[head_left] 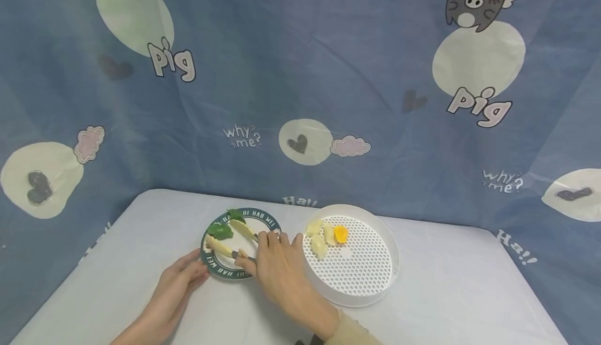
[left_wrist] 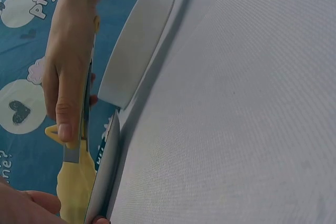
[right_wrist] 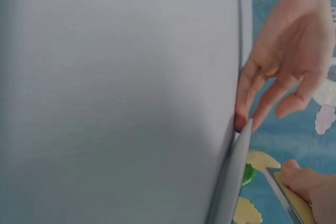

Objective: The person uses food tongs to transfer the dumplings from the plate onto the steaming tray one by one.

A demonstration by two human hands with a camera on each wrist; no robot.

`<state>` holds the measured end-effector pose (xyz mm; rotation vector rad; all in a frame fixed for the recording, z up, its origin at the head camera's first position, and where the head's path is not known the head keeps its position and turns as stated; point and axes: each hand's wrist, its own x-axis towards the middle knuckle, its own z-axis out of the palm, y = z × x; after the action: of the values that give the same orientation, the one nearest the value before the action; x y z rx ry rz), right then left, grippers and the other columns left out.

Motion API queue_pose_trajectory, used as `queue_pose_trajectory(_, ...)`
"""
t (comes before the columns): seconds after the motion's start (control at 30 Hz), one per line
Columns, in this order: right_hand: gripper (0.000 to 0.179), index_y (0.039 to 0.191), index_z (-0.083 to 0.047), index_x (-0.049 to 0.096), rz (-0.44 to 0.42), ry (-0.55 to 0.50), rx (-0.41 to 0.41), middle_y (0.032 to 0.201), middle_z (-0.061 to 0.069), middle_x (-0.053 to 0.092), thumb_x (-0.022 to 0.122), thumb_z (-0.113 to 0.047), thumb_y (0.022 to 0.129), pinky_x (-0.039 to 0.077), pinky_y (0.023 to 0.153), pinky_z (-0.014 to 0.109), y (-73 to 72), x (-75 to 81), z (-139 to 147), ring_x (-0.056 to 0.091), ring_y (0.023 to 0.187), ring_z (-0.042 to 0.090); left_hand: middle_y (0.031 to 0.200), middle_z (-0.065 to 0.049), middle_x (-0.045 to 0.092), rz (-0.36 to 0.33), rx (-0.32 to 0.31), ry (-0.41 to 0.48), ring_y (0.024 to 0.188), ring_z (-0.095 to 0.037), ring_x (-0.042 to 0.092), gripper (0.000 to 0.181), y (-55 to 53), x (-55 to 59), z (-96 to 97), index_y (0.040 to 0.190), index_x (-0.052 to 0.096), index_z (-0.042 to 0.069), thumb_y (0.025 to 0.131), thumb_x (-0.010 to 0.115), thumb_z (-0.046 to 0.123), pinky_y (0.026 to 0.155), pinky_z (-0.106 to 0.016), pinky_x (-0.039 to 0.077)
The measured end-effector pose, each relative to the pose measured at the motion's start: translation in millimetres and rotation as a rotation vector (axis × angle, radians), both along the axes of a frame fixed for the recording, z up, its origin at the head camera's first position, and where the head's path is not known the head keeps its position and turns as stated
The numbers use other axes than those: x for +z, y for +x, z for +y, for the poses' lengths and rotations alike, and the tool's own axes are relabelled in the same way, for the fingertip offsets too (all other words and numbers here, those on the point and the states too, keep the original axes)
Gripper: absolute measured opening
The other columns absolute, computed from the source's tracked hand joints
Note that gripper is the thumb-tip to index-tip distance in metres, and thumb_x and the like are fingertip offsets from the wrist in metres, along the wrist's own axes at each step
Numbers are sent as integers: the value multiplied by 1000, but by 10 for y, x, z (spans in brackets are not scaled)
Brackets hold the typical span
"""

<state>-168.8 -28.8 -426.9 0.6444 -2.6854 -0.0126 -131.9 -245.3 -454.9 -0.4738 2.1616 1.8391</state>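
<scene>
My right hand (head_left: 284, 266) grips metal tongs (head_left: 219, 246) with yellow tips, which spread low over a white plate (head_left: 241, 243) with a green lettered rim. Between and beside the tips lie green leafy-looking pieces (head_left: 220, 230); whether the tips touch one cannot be told. At the plate's left edge, my left hand (head_left: 173, 290) pinches the rim, fingers below and thumb side above, as the right wrist view shows with that hand (right_wrist: 291, 51). In the left wrist view, the tongs (left_wrist: 76, 187) stand close along the plate (left_wrist: 107, 166).
Right of the plate stands a round white tray (head_left: 361, 272) with a perforated bottom. Several pale yellow pieces (head_left: 319, 246) and an orange piece (head_left: 340, 234) lie in its left part. A white cloth covers the table (head_left: 446, 282), and a blue patterned curtain (head_left: 300, 73) hangs behind.
</scene>
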Motion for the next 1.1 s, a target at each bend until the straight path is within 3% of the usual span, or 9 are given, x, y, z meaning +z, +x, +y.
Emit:
queue_pose_trajectory(0.13,61,112,-17,66,19,40,-6,100,0,78,49,-74,101,53,82,42,-14,-24,-24,71,93,18,175,-37,11,8,5,-9,162,-49,29,73,6,9,-10,168,5,-12,110,38,19,130,-43,34)
queue_pose_trajectory(0.3,59,117,-18,66,-16,89,-10,106,-4,77,48,-73,103,50,80,39,-15,-37,-44,72,105,17,174,-37,13,21,5,-13,162,-49,29,72,18,8,-8,167,5,-13,111,37,19,127,-38,36)
queue_pose_trajectory(0.53,60,119,-16,68,-68,54,-21,117,1,82,48,-70,104,61,94,54,-13,-56,-49,75,119,20,172,-37,17,28,2,-22,162,-50,29,73,35,-7,12,167,7,-13,112,39,22,126,-38,36)
queue_pose_trajectory(0.83,58,118,-15,68,-81,16,-12,117,4,83,50,-68,105,62,94,59,2,-49,-26,76,119,22,172,-36,18,22,12,-27,162,-50,28,74,27,-10,37,167,6,-12,112,40,23,128,-41,34)
queue_pose_trajectory(1.1,56,111,-16,66,-73,-14,-3,100,0,78,48,-69,105,59,85,52,45,-25,55,71,94,18,172,-37,18,28,17,-25,162,-50,28,76,16,-2,38,167,7,-13,111,43,22,127,-38,36)
